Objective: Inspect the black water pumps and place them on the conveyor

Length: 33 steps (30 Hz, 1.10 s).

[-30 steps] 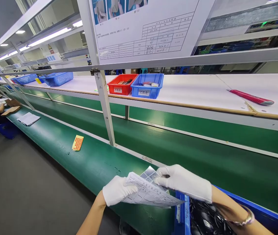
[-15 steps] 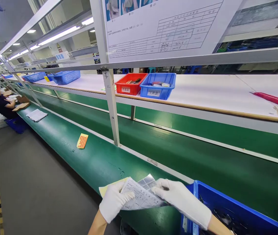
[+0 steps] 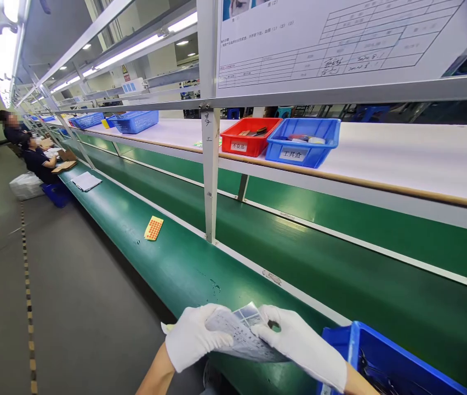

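Both my hands wear white gloves and meet over the front edge of the green bench. My left hand (image 3: 198, 336) is closed on a printed paper sheet (image 3: 244, 340), which bends between the two hands. A bit of pale yellow paper pokes out at the left of that hand. My right hand (image 3: 295, 343) pinches the other side of the paper together with a silvery sheet marked in rectangles (image 3: 248, 314). The lower part of the silvery sheet is hidden behind the paper.
A blue bin (image 3: 398, 356) with dark items stands at lower right. On the green bench (image 3: 176, 274) lie an orange-dot sticker sheet (image 3: 153, 228) and papers (image 3: 86, 181). Red (image 3: 250, 137) and blue (image 3: 303, 144) trays sit on the shelf. Two people are at far left.
My view has swung left, so the scene sits further right. The printed sheet is more bent, and less of the yellow paper shows beside my left hand. Both hands keep their hold.
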Motion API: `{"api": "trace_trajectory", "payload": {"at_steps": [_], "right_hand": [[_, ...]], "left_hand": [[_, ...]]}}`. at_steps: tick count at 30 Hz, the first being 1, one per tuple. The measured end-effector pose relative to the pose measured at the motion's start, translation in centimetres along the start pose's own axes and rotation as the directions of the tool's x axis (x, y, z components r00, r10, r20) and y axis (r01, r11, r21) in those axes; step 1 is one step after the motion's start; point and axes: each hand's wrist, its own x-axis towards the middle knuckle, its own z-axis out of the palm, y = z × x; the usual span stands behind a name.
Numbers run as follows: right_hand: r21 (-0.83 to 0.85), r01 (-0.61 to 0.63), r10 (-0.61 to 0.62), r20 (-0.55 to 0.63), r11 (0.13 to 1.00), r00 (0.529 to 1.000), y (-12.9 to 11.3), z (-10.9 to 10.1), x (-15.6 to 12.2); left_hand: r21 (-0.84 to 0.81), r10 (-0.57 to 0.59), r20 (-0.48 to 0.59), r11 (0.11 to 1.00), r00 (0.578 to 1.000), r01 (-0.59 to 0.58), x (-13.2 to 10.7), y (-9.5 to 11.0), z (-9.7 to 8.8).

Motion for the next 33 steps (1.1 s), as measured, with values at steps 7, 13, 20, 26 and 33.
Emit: {"api": "trace_trajectory", "payload": {"at_steps": [7,13,20,26,33], "right_hand": [[0.088,0.008,-0.014,0.071,0.996,0.997,1.1,-0.6,-0.1],[0.043,0.035,-0.038,0.087,0.998,0.996,1.3,-1.0,0.2],[-0.033,-0.094,0.095,0.014,0.995,0.995,1.4,-0.6,0.3],[0.175,-0.121,0.109,0.079,0.977,0.991,1.2,0.3,0.4],[0.229,-0.166,0.107,0.248,0.959,0.963,0.4,-0.1,0.6]], "left_hand": [[0.068,-0.086,-0.063,0.994,0.994,0.091,-1.3,-3.5,-1.1],[0.141,-0.051,-0.049,0.988,0.998,0.057,-1.9,-3.2,-1.0],[0.202,-0.024,-0.037,0.979,0.999,0.031,-2.6,-2.9,-1.6],[0.123,-0.027,0.026,0.992,0.999,0.024,-3.1,-2.0,-2.0],[0.222,-0.007,-0.038,0.975,0.999,0.015,-3.9,-1.7,-2.2]]}}
